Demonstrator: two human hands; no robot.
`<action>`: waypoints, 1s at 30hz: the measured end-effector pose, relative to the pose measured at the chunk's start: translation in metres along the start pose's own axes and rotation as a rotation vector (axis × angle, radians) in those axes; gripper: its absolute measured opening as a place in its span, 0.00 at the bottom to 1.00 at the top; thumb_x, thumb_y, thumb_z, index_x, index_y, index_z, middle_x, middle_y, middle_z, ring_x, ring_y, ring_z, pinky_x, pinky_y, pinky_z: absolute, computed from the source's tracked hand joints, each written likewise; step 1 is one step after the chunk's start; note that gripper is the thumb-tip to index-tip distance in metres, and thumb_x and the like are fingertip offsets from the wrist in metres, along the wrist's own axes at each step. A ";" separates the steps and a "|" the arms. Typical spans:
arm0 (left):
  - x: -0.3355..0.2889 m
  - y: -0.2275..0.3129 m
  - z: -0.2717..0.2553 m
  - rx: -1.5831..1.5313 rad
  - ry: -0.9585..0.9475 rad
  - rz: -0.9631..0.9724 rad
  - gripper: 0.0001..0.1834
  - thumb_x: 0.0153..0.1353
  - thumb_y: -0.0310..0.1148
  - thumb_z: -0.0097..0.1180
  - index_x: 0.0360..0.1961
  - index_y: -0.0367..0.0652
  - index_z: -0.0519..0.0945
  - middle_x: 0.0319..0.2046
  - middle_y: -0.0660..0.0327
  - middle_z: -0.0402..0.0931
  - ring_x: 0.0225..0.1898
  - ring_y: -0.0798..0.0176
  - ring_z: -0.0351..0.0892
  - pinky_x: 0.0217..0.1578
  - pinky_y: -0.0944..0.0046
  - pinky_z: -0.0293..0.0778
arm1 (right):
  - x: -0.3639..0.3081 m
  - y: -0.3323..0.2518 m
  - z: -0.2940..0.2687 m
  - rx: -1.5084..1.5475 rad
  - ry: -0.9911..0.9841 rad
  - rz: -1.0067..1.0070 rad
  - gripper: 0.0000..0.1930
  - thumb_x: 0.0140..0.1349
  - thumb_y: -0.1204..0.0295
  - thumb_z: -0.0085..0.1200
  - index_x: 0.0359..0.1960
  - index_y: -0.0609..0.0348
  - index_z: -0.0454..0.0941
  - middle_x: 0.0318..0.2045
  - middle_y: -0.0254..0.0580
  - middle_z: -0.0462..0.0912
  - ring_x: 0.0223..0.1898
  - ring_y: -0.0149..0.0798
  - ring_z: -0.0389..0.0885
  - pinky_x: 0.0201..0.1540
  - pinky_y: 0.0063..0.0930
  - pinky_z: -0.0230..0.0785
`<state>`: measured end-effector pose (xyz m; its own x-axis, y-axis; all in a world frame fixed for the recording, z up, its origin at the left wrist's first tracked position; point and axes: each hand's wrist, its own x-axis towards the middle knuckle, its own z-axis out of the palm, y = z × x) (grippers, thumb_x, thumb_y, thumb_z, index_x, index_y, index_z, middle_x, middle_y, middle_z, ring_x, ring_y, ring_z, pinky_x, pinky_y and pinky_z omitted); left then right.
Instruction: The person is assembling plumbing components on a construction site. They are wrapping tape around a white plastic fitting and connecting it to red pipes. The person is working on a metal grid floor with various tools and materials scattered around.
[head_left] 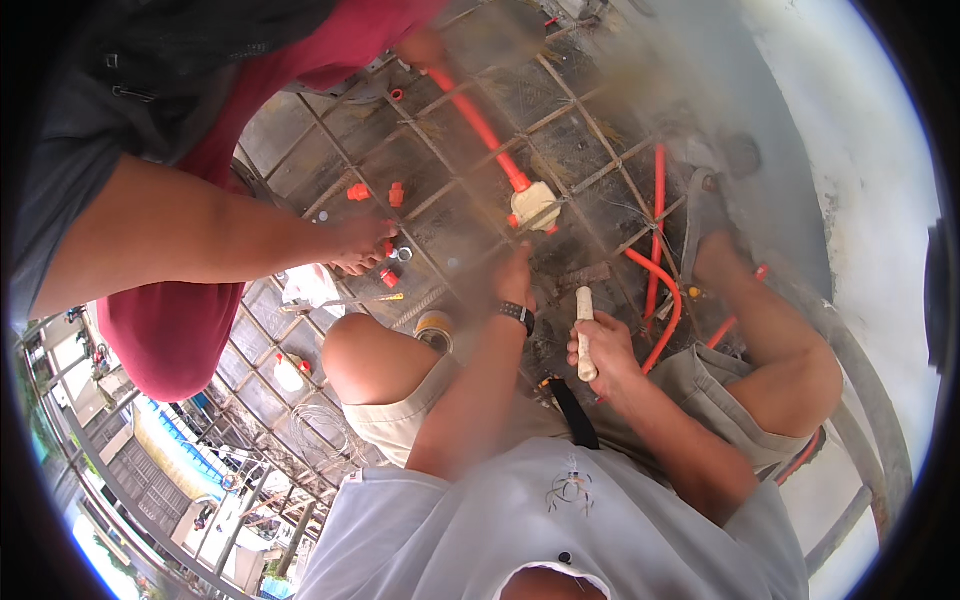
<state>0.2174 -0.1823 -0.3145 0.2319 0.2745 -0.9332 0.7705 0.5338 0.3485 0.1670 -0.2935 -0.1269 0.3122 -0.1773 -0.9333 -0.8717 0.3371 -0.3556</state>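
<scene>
My right hand (611,352) is closed around a short off-white rod (585,318), perhaps a tool's handle; its kind does not show. My left hand (514,272), with a dark watch at the wrist, reaches down among the steel bars (448,190). Its fingers are blurred and partly hidden. Just beyond them sits a junction box (535,205) covered in cream tape, with orange stubs at its sides. From its far side an orange conduit (475,122) runs up to a co-worker's hand (421,48). The co-worker's other hand (362,248) is among small orange fittings (397,194).
A roll of tape (434,328) lies by my left knee. Bent orange conduits (668,290) run beside my right leg. Farther left are a white bottle (291,372) and a coil of wire (318,430). A pale wall (850,130) rises at the right.
</scene>
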 end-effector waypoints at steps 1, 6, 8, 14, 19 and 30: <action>-0.016 0.001 -0.004 0.038 -0.051 0.180 0.32 0.67 0.48 0.71 0.63 0.35 0.81 0.49 0.54 0.84 0.49 0.52 0.84 0.48 0.51 0.78 | -0.018 0.003 -0.006 -0.034 -0.005 0.016 0.13 0.70 0.78 0.55 0.55 0.67 0.75 0.32 0.41 0.76 0.24 0.36 0.77 0.22 0.33 0.73; -0.069 0.082 -0.041 0.614 -0.477 0.562 0.37 0.67 0.48 0.70 0.69 0.36 0.77 0.47 0.53 0.88 0.53 0.57 0.84 0.58 0.61 0.74 | -0.051 0.001 -0.021 -0.404 -0.188 -0.022 0.25 0.69 0.79 0.58 0.68 0.63 0.73 0.33 0.35 0.77 0.25 0.28 0.77 0.24 0.29 0.74; -0.079 0.115 -0.065 0.785 -0.621 0.622 0.37 0.67 0.50 0.70 0.69 0.37 0.77 0.50 0.49 0.86 0.57 0.55 0.83 0.60 0.59 0.74 | -0.050 -0.001 -0.022 -0.593 -0.270 -0.092 0.28 0.68 0.78 0.59 0.70 0.63 0.73 0.34 0.37 0.80 0.26 0.28 0.78 0.27 0.30 0.74; -0.082 0.128 -0.120 1.377 -0.843 1.050 0.44 0.66 0.61 0.68 0.70 0.37 0.77 0.62 0.45 0.79 0.61 0.45 0.82 0.60 0.48 0.78 | -0.051 -0.007 -0.005 -0.971 -0.502 -0.139 0.30 0.65 0.76 0.61 0.70 0.61 0.74 0.37 0.42 0.86 0.27 0.29 0.81 0.32 0.30 0.74; -0.076 0.113 -0.126 1.104 -0.685 0.732 0.46 0.65 0.67 0.67 0.68 0.37 0.79 0.59 0.41 0.82 0.58 0.44 0.84 0.57 0.49 0.79 | -0.082 -0.033 0.003 -0.899 -0.621 0.004 0.30 0.67 0.83 0.58 0.72 0.64 0.72 0.41 0.37 0.84 0.31 0.27 0.79 0.35 0.25 0.73; -0.123 0.117 -0.136 0.860 -0.941 0.385 0.19 0.70 0.42 0.70 0.45 0.33 0.88 0.30 0.58 0.85 0.24 0.69 0.83 0.28 0.64 0.77 | -0.114 -0.112 0.008 -1.251 -0.634 -0.098 0.23 0.77 0.64 0.58 0.66 0.64 0.80 0.44 0.43 0.88 0.37 0.28 0.84 0.41 0.25 0.77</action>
<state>0.1985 -0.0443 -0.1471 0.5692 -0.5468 -0.6140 0.6099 -0.2200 0.7613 0.2324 -0.3033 0.0193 0.2127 0.4029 -0.8902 -0.4871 -0.7460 -0.4541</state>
